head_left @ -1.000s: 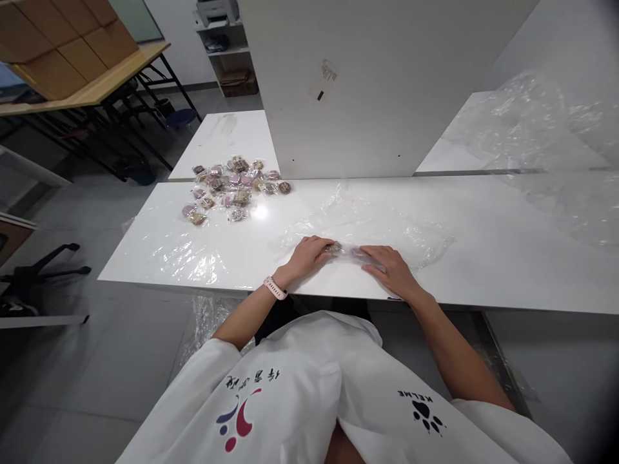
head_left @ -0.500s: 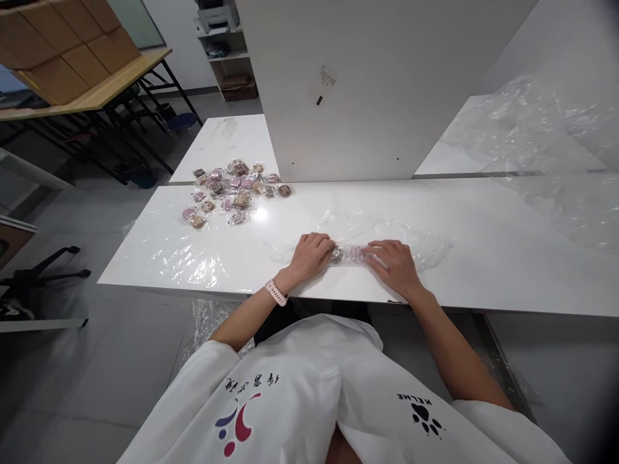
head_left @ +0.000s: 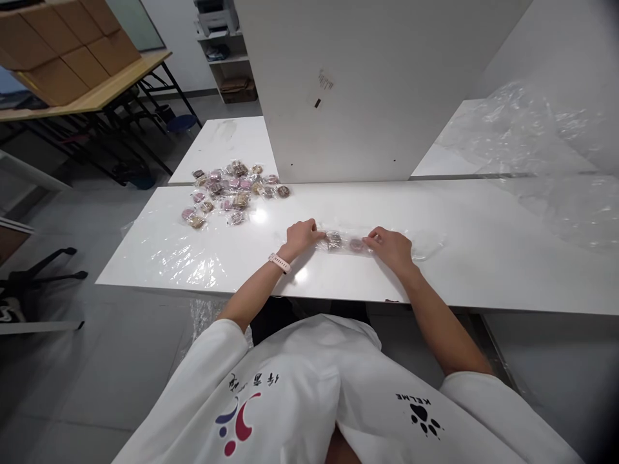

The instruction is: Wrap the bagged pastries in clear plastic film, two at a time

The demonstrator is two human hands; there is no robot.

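A strip of clear plastic film [head_left: 345, 230] lies on the white table in front of me, folded over two small round pieces. The left piece [head_left: 333, 241] is brownish and the right piece [head_left: 356, 245] pinkish; they lie side by side, apart. My left hand [head_left: 302, 237] pinches the film's left end between thumb and fingers. On the other side, my right hand [head_left: 391, 249] pinches the film just right of the pinkish piece. Loose film spreads out beyond my right fingers.
Several individually wrapped small pieces [head_left: 236, 190], brown, pink and tan, lie in a heap at the left back. A white upright panel [head_left: 367, 96] stands behind the film. Crumpled clear plastic [head_left: 546, 142] covers the table's right back. Cardboard boxes [head_left: 62, 51] stand on another table.
Both hands have moved slightly away from me and the film has been folded into a narrower strip. My fingers have gone from resting on the pieces to pinching the film.
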